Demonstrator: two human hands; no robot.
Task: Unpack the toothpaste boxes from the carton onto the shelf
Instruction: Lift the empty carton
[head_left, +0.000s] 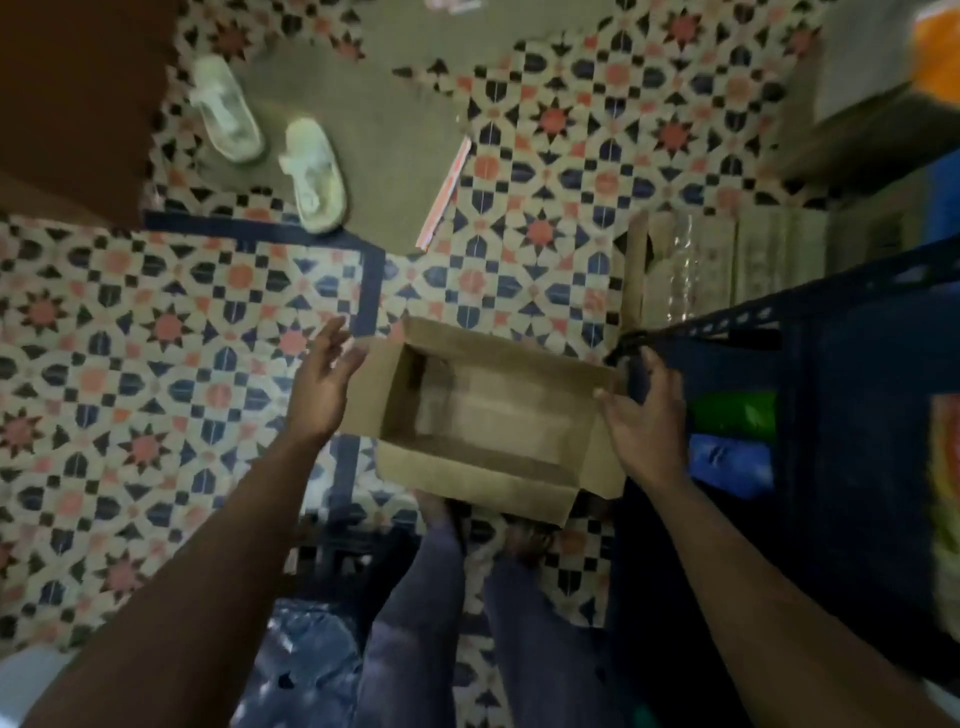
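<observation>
Forearms reach in from 7 and 5 o'clock. Left hand is open, fingers straight, just beside the left flap of the carton. Right hand grips the carton's right end, thumb over the rim. Mid-frame, the carton is held open-topped above the tiled floor, by the dark shelf at 3 o'clock. Sandals lie at 11 o'clock.

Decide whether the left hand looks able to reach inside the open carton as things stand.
Probably yes. The left hand hovers open beside the carton, whose top flaps are folded out, and nothing lies between them. The right hand grips the opposite end.
</observation>
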